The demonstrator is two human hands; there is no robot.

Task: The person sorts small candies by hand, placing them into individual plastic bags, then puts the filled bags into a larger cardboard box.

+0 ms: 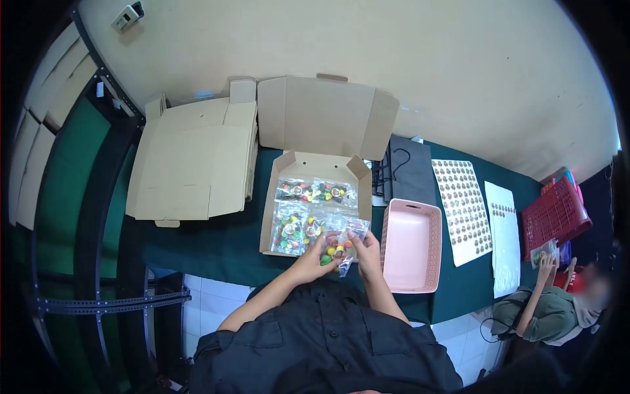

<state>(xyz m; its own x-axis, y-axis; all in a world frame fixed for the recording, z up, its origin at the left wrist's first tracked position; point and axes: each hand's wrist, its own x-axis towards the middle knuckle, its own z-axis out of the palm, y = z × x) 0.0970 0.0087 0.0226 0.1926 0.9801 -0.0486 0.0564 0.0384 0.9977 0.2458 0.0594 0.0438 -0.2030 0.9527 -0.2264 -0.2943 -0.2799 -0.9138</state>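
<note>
Between my two hands is a clear plastic bag of colourful candies, held above the front edge of an open cardboard box. My left hand grips the bag's left side, fingers closed on it. On its right side, my right hand pinches the bag near the top, thumb on the plastic. Inside the box lie several similar bags, among them one bag at the back left, one at the back right and one at the front left. The held bag partly covers the box's front right.
Flattened cardboard boxes are stacked at left. A pink basket stands right of the box, with black paper bags behind it. Sticker sheets lie farther right, near a red basket. Another person handles a bag there.
</note>
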